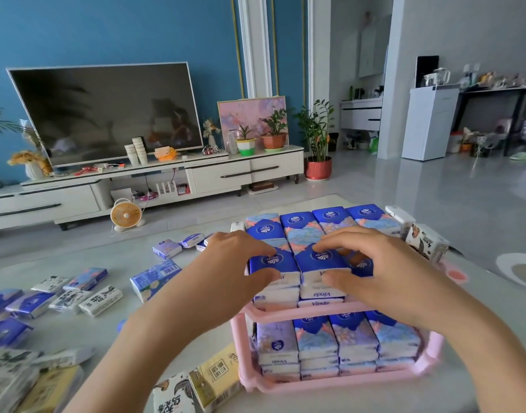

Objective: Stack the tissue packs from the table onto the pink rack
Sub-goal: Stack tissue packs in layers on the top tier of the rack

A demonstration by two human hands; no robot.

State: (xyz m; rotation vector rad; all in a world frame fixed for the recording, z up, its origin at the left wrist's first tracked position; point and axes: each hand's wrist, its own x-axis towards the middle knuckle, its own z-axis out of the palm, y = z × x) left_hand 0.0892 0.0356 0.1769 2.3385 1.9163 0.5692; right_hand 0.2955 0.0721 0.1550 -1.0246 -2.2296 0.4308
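Pinching tissue packs [320, 259] atop pink rack [315, 310], seemingly: left hand [232, 263], right hand [381, 263] fingers [345, 238].

One pink rack [315, 309], one left hand [229, 263], one right hand [384, 272], one television [107, 114].

Both forearms reach forward side by side. The left hand [235, 263] curls fingers over a tissue pack [273, 263], thumb on its near face; the right hand [375, 263] pinches the neighbouring pack [315, 265] likewise, palm down.

Scattered packs [86, 296] clutter the table [107, 251] leftward (bare strip beside rack [315, 308]).
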